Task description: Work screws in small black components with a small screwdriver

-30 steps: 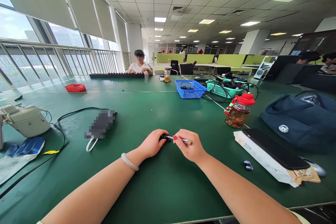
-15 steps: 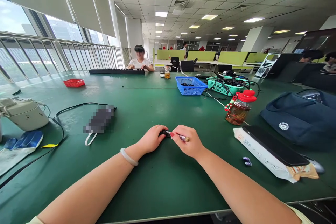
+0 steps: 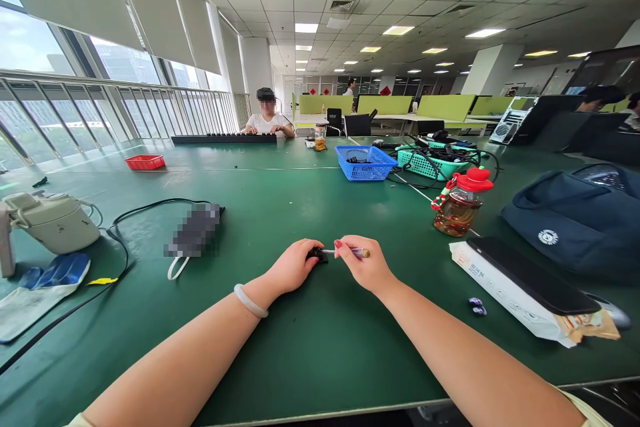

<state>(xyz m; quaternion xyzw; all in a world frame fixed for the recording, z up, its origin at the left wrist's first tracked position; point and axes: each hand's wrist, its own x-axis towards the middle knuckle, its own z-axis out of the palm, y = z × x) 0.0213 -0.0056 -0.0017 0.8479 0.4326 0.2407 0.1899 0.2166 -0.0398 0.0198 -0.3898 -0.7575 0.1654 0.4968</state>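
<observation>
From the head view, both forearms reach out over the green desk [image 3: 310,353] and meet at its near middle. The left hand [image 3: 295,265], with a pale bangle [image 3: 250,301] on its wrist, has its fingers closed on a small black part [image 3: 318,254] that rests on the desk surface. The right hand [image 3: 365,268] is pinched around a thin tool [image 3: 350,252], which lies almost level, its tip touching the black part and its brownish end pointing right.

To the right, a red-lidded bottle [image 3: 463,205] stands near a dark blue bag [image 3: 575,223]. Nearer, a black phone [image 3: 525,275] lies on a white box [image 3: 495,290], with two small purple bits [image 3: 477,307] just beside it. A blue basket [image 3: 365,161] and a teal basket [image 3: 429,165] full of cables sit farther off.

To the left lie a blurred dark object [image 3: 195,230], a black cable [image 3: 117,240], a white appliance [image 3: 53,221] and blue gloves [image 3: 55,270]. At the far end, a person [image 3: 267,119] sits at a long keyboard [image 3: 223,139], and a red tray [image 3: 145,161] sits at far left.
</observation>
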